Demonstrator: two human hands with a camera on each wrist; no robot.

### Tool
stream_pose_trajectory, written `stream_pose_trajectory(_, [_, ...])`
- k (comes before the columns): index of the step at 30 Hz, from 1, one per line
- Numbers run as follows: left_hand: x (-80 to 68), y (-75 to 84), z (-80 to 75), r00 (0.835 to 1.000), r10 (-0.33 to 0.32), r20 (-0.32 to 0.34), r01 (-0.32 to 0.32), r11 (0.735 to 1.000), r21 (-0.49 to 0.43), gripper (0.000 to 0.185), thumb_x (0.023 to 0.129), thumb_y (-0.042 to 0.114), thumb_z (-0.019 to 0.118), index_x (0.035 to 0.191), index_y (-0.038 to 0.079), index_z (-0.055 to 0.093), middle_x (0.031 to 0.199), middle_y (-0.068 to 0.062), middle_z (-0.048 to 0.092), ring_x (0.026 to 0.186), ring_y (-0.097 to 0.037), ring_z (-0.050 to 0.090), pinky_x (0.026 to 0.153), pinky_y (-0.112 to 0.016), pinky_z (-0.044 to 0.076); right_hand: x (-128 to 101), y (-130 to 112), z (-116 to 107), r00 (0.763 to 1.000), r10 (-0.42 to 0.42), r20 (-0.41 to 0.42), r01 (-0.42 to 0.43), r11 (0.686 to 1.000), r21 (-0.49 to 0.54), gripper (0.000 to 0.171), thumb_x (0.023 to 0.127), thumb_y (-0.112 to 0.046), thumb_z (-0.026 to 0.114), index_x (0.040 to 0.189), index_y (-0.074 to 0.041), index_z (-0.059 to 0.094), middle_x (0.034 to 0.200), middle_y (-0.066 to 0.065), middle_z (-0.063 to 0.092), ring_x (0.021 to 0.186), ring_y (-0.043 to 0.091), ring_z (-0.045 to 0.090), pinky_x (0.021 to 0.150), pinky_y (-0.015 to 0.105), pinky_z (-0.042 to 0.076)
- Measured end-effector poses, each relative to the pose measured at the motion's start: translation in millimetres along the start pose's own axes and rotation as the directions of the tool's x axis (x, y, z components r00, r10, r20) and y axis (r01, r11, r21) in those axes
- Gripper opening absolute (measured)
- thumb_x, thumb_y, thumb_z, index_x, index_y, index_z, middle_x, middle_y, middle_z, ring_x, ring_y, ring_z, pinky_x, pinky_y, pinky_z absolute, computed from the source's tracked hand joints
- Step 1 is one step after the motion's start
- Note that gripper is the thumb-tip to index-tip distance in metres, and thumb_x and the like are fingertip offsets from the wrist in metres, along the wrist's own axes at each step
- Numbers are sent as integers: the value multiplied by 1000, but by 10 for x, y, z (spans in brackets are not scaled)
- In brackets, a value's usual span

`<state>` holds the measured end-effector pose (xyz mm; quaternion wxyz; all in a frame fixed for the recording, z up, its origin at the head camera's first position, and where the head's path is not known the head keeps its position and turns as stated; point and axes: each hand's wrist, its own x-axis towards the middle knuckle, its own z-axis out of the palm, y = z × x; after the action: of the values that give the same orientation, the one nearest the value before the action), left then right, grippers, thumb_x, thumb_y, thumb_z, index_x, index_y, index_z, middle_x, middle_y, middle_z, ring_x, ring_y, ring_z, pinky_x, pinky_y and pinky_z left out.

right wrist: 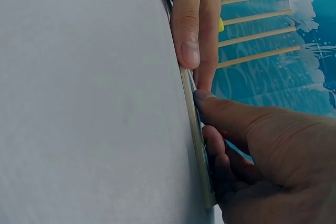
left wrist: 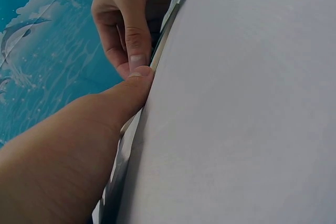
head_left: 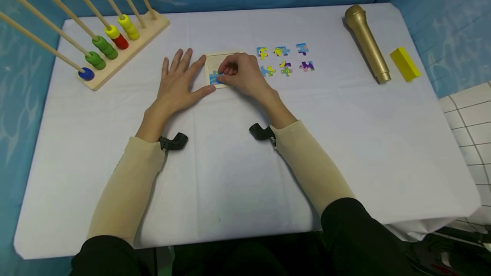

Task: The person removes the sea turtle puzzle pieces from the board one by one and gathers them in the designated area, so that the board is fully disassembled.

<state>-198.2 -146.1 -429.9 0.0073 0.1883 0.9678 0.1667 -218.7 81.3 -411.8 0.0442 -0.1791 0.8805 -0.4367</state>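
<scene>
A small wooden puzzle tray (head_left: 225,57) lies on the table between both hands, with a blue jigsaw piece (head_left: 212,78) in its lower left corner. My left hand (head_left: 174,82) is spread flat at the tray's left side, thumb and index fingertips right at its edge. Over the tray, my right hand (head_left: 245,73) has curled fingers and holds a blue puzzle piece between thumb and fingers, low beside the corner piece; the fingers mostly hide it. In the right wrist view, the right thumb (right wrist: 226,111) is close over the tray's rim (right wrist: 194,124).
Several loose jigsaw pieces (head_left: 285,50) lie in two rows right of the tray. A wooden bead abacus (head_left: 130,50) with upright rods stands at the back left. A gold microphone-shaped object (head_left: 367,41) and a yellow block (head_left: 405,64) lie at the right on the white-covered table (head_left: 230,173).
</scene>
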Motion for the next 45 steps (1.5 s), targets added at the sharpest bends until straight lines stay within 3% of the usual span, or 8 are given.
stream_pose_trajectory(11, [6,9,0,1000,3,5,-3,1000,-11,85,89,73,49,159,33,20,167,-5,5,154,-26,-6,120,-56,-10,-6,-50,-19,998,20,59,-17,999,-52,17,86,-21,78,95,-9,71,89,3,59,80,13,51,73,20,41])
stream_pose_trajectory(18, [2,9,-8,1000,2,6,-2,1000,-13,86,89,72,50,159,32,21,167,-6,6,154,-26,-6,120,-58,-10,9,-44,-24,997,3,80,2,999,-54,22,82,-22,82,95,-8,71,90,4,60,81,14,51,76,22,41])
stream_pose_trajectory(27, [4,6,7,1000,3,5,-3,1000,-9,85,89,73,49,158,34,20,167,-5,6,154,-26,-6,120,-57,-10,11,-99,-34,985,16,169,8,990,-140,25,89,-22,75,103,-4,65,97,8,52,90,18,45,84,28,37])
stream_pose_trajectory(45, [9,-8,12,1000,-1,8,1,1000,-14,86,88,73,49,159,33,20,167,-4,4,154,-26,-8,119,-57,-12,-17,-76,-19,991,-54,125,64,995,-73,24,88,-16,76,103,-4,63,99,8,56,91,18,52,84,24,41])
